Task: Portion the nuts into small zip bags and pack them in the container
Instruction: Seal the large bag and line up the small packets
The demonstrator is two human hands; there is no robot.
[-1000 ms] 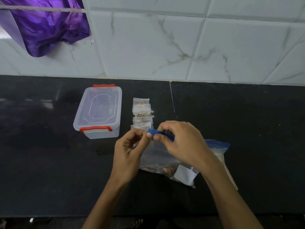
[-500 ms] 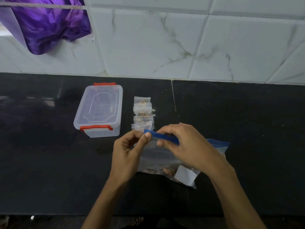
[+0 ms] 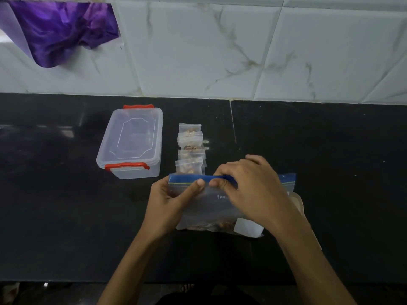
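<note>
Your left hand (image 3: pixel 169 203) pinches the blue zip strip of the big zip bag (image 3: pixel 207 208) near its left end, thumb on the near face and fingers curled behind, so that grip is clamped on the bag. Your right hand (image 3: pixel 251 190) pinches the same strip just to the right, thumb and fingers closed over the top edge; the 2 thumbs sit close together on the strip. The bag stands up off the black desk (image 3: pixel 330 172) between your hands, and brown nuts (image 3: pixel 222 225) lie along its bottom edge. A white label (image 3: pixel 247 230) shows at its near right corner.

Just beyond the bag, a row of small bags (image 3: pixel 190 148) holding nuts runs away from you toward the wall, overlapping one another; you can count about 4, though the overlap makes that unsure. The nearest one sits just behind the blue strip. To the left of that row stands the clear container (image 3: pixel 131 142), lid on, with a red latch at its near end and another at its far end. White marble tiles (image 3: pixel 242 51) back the desk, and a purple cloth (image 3: pixel 59 29) hangs at the far left.
</note>
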